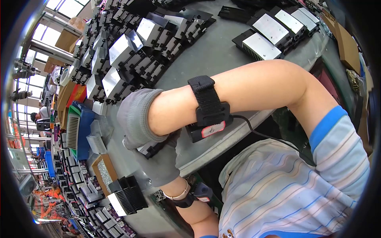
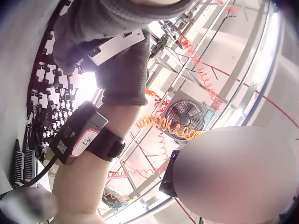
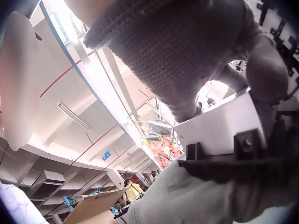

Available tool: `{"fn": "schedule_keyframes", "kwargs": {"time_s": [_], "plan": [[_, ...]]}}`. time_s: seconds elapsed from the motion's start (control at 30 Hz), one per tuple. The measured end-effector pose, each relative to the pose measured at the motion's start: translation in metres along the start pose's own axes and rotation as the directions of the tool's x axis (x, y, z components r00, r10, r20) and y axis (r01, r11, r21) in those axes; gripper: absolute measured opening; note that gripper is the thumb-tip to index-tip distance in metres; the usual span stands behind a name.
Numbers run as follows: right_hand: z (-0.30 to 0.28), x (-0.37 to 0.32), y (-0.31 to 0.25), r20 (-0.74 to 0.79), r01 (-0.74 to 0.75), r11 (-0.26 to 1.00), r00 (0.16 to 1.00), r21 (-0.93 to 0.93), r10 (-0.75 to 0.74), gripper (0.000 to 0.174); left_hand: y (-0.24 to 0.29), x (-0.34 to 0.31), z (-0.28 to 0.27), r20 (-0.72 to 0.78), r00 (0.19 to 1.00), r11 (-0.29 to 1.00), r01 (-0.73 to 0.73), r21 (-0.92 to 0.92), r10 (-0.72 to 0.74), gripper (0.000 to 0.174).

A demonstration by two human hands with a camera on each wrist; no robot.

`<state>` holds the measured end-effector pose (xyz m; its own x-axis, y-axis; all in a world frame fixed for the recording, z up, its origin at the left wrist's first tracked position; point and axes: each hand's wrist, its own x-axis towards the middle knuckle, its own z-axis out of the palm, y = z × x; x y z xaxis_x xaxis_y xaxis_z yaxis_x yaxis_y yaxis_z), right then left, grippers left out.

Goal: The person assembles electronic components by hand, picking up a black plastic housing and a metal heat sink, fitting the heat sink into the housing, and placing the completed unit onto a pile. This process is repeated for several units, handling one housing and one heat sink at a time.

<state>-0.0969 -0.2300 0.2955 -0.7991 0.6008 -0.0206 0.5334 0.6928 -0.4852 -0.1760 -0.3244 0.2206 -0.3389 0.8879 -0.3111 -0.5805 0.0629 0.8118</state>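
Observation:
Both hands wear grey knit gloves and come together over the near part of the table. Between them is a silver metal plate with black clips, mostly covered by the gloves in the head view. My right hand grips it from one side, its fingers bent over the plate's edge in the right wrist view. My left hand holds it from the other side, the glove lying under the black clips. In the left wrist view a flat silver face of the plate with small holes shows between the gloves.
Stacked silver parts with black clips cover the table beyond the hands. Finned heat sinks stand on the right-hand side. Near the left hand are a black finned heat sink and a cardboard tray of small metal pieces. A blue bin stands farther off.

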Motion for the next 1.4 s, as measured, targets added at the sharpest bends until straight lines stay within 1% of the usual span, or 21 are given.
{"fn": "schedule_keyframes", "kwargs": {"time_s": [0.07, 0.13, 0.27, 0.33, 0.47, 0.53, 0.57, 0.6, 0.67, 0.73, 0.77, 0.87, 0.93, 1.0, 1.03, 1.13, 1.23, 1.27, 1.33, 1.37, 1.4], "plan": [[0.001, 0.001, 0.000, -0.010, 0.018, 1.000, 1.000, 0.017, -0.018, 0.045, 0.000, 0.000, -0.001, -0.006, 0.999, 0.998, -0.033, 0.052, 0.033, 0.077], [0.004, 0.003, 0.001, -0.038, 0.048, 0.999, 0.998, -0.007, -0.048, 0.044, 0.000, 0.003, -0.005, 0.001, 1.000, 0.981, -0.010, -0.194, 0.010, 0.077], [0.004, 0.003, 0.000, -0.017, 0.032, 0.999, 0.999, -0.009, -0.032, 0.043, 0.000, 0.002, -0.001, -0.046, 0.999, 0.985, -0.036, -0.166, 0.029, 0.077], [0.002, 0.001, -0.003, -0.031, -0.002, 1.000, 1.000, -0.012, 0.002, 0.041, -0.002, 0.004, -0.015, 0.144, 0.984, 0.959, -0.137, 0.247, 0.103, 0.075], [-0.006, -0.018, -0.008, -0.061, -0.041, 0.992, 0.997, 0.120, 0.048, 0.037, 0.002, -0.003, -0.023, 0.198, 0.978, 0.899, -0.138, 0.415, 0.059, 0.073], [-0.012, -0.022, -0.010, -0.031, -0.083, 0.992, 0.996, 0.099, 0.087, 0.039, -0.004, -0.016, 0.005, 0.073, 0.945, 0.824, -0.315, 0.470, 0.320, 0.067], [-0.005, -0.017, -0.005, -0.070, -0.090, 0.987, 0.993, 0.132, 0.099, 0.043, -0.003, -0.010, 0.001, 0.038, 0.976, 0.967, -0.219, 0.128, 0.216, 0.069], [-0.012, -0.016, -0.005, -0.011, -0.101, 0.990, 0.995, 0.098, 0.102, 0.049, -0.002, -0.002, -0.003, 0.061, 0.995, 0.973, -0.062, -0.222, 0.077, 0.071], [-0.023, -0.008, -0.009, -0.111, -0.079, 0.995, 0.990, 0.064, 0.086, 0.052, 0.012, 0.015, 0.002, 0.031, 0.994, 0.971, -0.091, -0.219, 0.101, 0.072], [-0.056, 0.001, -0.015, -0.170, 0.009, 0.997, 0.985, 0.070, 0.003, 0.052, 0.038, 0.022, 0.010, 0.168, 0.975, 0.963, -0.101, -0.248, 0.146, 0.070], [-0.081, 0.009, -0.021, -0.153, 0.009, 0.998, 0.988, -0.069, -0.020, 0.048, 0.050, 0.022, 0.024, 0.247, 0.929, 0.940, -0.209, -0.268, 0.277, 0.068], [-0.106, 0.066, -0.008, -0.301, -0.023, 0.999, 0.953, -0.023, 0.015, 0.036, 0.055, 0.050, 0.003, 0.063, 0.900, 0.899, -0.424, -0.107, 0.432, 0.058], [-0.096, 0.098, -0.012, -0.339, -0.108, 0.990, 0.932, 0.088, 0.132, 0.045, 0.050, 0.061, 0.002, 0.005, 0.879, 0.879, -0.476, -0.010, 0.476, 0.055], [-0.070, 0.143, -0.006, -0.262, -0.243, 0.965, 0.942, -0.103, 0.209, 0.049, 0.052, 0.071, 0.000, -0.049, 0.855, 0.855, -0.511, 0.086, 0.516, 0.053], [-0.043, 0.189, 0.012, -0.270, -0.353, 0.883, 0.923, -0.310, 0.274, 0.051, 0.053, 0.075, -0.004, -0.061, 0.854, 0.851, -0.504, 0.148, 0.516, 0.053], [-0.052, 0.158, 0.018, 0.009, 0.095, 0.877, 0.995, -0.470, -0.103, 0.040, 0.056, 0.083, -0.003, -0.017, 0.858, 0.830, -0.491, 0.264, 0.513, 0.053], [-0.039, 0.149, 0.014, -0.150, -0.042, 0.856, 0.988, -0.516, -0.041, 0.038, 0.056, 0.103, 0.010, 0.195, 0.840, 0.780, -0.543, 0.312, 0.506, 0.050], [-0.044, 0.139, 0.024, -0.223, -0.097, 0.841, 0.974, -0.533, -0.029, 0.037, 0.043, 0.131, -0.010, 0.265, 0.765, 0.671, -0.643, 0.368, 0.588, 0.048], [-0.070, 0.095, 0.025, -0.407, -0.111, 0.957, 0.913, -0.269, -0.008, 0.040, 0.046, 0.116, 0.009, 0.272, 0.784, 0.666, -0.618, 0.417, 0.558, 0.049], [-0.087, 0.069, 0.041, -0.481, -0.091, 0.962, 0.875, -0.257, -0.045, 0.043, 0.046, 0.112, 0.013, 0.291, 0.781, 0.668, -0.624, 0.405, 0.553, 0.049], [-0.116, 0.033, 0.057, -0.386, -0.162, 0.962, 0.920, -0.219, 0.067, 0.044, 0.046, 0.109, 0.016, 0.295, 0.778, 0.667, -0.628, 0.400, 0.555, 0.049]]}}
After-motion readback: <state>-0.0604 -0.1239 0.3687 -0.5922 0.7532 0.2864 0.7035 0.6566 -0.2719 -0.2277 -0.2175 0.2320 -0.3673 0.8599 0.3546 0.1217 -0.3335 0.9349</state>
